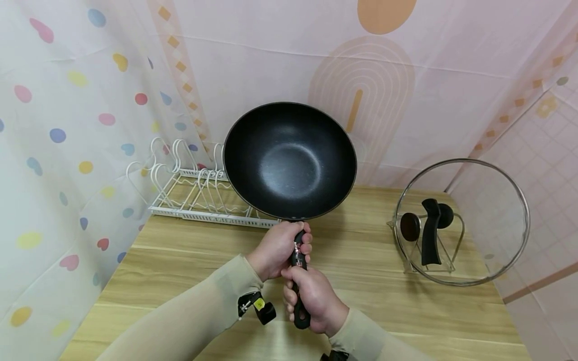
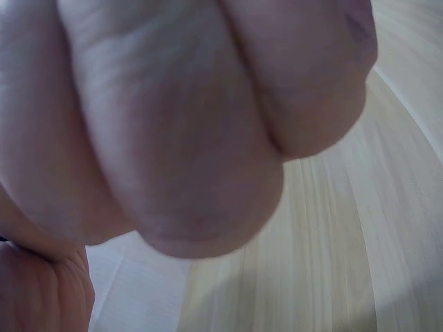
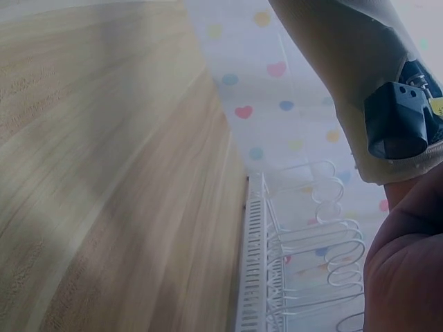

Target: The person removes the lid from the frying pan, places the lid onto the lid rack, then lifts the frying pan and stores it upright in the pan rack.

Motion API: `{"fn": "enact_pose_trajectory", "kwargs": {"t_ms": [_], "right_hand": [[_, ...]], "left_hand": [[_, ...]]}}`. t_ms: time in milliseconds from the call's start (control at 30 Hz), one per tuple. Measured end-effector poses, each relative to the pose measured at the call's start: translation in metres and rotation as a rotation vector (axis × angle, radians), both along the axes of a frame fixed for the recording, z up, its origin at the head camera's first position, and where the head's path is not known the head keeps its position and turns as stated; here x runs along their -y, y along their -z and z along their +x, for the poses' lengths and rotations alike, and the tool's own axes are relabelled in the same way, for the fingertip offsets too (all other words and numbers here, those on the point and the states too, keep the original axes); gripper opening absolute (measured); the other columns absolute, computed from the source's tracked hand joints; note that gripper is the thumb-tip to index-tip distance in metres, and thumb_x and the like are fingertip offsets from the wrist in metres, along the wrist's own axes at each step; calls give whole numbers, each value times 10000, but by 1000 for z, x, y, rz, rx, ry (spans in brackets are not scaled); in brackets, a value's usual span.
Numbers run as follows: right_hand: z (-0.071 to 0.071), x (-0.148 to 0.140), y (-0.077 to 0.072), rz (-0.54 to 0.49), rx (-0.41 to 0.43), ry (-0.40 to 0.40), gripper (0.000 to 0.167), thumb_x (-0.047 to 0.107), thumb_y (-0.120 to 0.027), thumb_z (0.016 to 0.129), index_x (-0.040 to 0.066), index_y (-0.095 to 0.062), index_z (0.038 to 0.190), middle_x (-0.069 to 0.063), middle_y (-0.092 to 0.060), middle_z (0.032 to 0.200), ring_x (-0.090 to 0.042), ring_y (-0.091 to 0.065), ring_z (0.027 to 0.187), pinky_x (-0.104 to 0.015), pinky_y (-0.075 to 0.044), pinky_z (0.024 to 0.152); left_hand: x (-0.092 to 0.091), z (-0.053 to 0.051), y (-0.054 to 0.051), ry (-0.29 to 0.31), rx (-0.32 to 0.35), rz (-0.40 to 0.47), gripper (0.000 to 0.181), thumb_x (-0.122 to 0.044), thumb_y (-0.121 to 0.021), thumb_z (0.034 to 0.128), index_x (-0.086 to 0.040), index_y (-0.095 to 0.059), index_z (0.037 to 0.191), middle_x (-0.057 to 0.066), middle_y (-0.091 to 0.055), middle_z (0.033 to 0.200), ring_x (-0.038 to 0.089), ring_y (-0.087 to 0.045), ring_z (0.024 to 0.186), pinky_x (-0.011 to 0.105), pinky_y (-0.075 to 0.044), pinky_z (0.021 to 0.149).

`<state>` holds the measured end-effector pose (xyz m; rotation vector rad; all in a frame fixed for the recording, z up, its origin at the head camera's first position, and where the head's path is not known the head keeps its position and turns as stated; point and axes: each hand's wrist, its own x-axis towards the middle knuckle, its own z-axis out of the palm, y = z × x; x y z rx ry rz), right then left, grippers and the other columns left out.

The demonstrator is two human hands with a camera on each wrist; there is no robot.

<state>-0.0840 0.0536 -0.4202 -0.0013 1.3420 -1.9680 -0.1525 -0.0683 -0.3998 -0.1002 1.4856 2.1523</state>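
A black wok [image 1: 289, 160] is held up above the table, its dark inside facing the head camera. My left hand [image 1: 281, 246] grips the black handle [image 1: 298, 258] close to the pan. Lower down, my right hand [image 1: 316, 301] wraps around the same handle near its end, where a hanging hole shows. In the left wrist view, curled fingers [image 2: 180, 138] fill the upper part and hide the handle. The right wrist view shows part of a hand [image 3: 408, 263] at the right edge, below a sleeve; the wok is out of sight there.
A white wire dish rack [image 1: 217, 218] stands at the back left, partly behind the wok. At the right, a glass lid [image 1: 487, 225] with a black handle stands upright in a small wire stand [image 1: 456, 250]. Patterned curtains [image 1: 253, 60] border the wooden table [image 1: 361, 240].
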Motion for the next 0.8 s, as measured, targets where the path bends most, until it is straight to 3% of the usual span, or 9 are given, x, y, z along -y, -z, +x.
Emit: {"fn": "enact_pose_trajectory", "kwargs": {"t_ms": [800], "right_hand": [[-6,8,5,170,-131,7,259,240,-558,972,125,-503,746,40,-511,554,-118,-501,481,-272,-498,467]], "left_hand": [[11,2,-1,-50,-31,-60,224,-219,-353,1120,-128,-494,972,-64,-474,705,108,-478,587,268,-500,611]]}}
